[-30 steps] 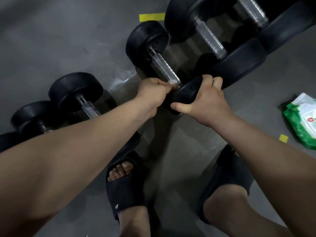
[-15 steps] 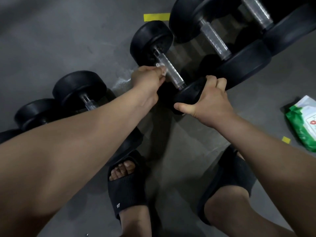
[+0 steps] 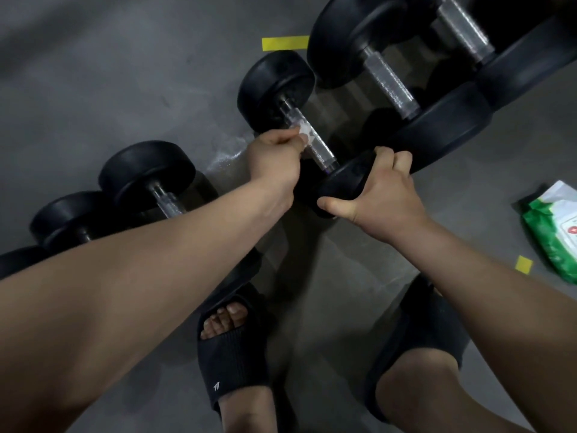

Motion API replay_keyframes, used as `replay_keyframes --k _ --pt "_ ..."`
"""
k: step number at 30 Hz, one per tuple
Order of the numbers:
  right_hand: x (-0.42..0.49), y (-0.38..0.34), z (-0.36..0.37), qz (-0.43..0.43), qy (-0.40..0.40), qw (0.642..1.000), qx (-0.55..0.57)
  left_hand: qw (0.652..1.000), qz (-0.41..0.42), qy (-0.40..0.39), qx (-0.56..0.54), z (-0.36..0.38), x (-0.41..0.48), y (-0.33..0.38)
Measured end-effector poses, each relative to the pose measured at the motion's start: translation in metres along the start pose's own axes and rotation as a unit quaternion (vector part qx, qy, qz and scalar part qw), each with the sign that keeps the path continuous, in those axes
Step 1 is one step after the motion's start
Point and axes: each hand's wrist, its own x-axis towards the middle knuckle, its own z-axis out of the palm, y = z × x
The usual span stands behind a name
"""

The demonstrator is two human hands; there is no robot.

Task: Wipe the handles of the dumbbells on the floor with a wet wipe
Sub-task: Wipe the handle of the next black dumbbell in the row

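A black dumbbell lies on the grey floor in the middle, and its knurled metal handle (image 3: 321, 151) shows between the two heads. My left hand (image 3: 274, 157) pinches a small white wet wipe (image 3: 304, 132) against the far part of that handle. My right hand (image 3: 384, 189) grips the rim of the dumbbell's near head (image 3: 340, 179), fingers curled over the top and thumb underneath. Part of the handle is hidden behind my left hand.
Two smaller dumbbells (image 3: 146, 173) lie at the left, partly under my left forearm. Bigger dumbbells (image 3: 390, 79) lie at the top right. A green and white wipes pack (image 3: 552, 232) lies on the floor at the right. My feet in black slippers (image 3: 231, 348) stand close below.
My left hand with the wipe has slid along the handle from the near head towards the far head. My right hand has kept its grip on the near head.
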Motion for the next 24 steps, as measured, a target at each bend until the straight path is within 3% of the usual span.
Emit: replay_keyframes --k 4,9,14,18,24 --pt "0.001 0.000 0.001 -0.003 0.003 1.000 -0.001 0.998 -0.012 0.051 -0.040 -0.002 0.016 0.016" --pt "0.000 0.000 0.000 0.001 0.004 1.000 0.002 0.995 -0.060 0.029 -0.078 0.004 0.006 0.005" --pt "0.000 0.000 0.000 -0.003 0.004 1.000 0.001 0.984 -0.082 0.060 -0.143 0.007 0.020 0.019" --pt "-0.001 0.000 0.000 -0.002 0.005 1.000 0.008 0.989 -0.110 -0.002 -0.099 0.007 0.008 0.005" --pt "0.000 -0.001 0.001 -0.005 0.008 1.000 0.001 0.980 -0.130 -0.065 -0.134 0.003 0.015 0.018"
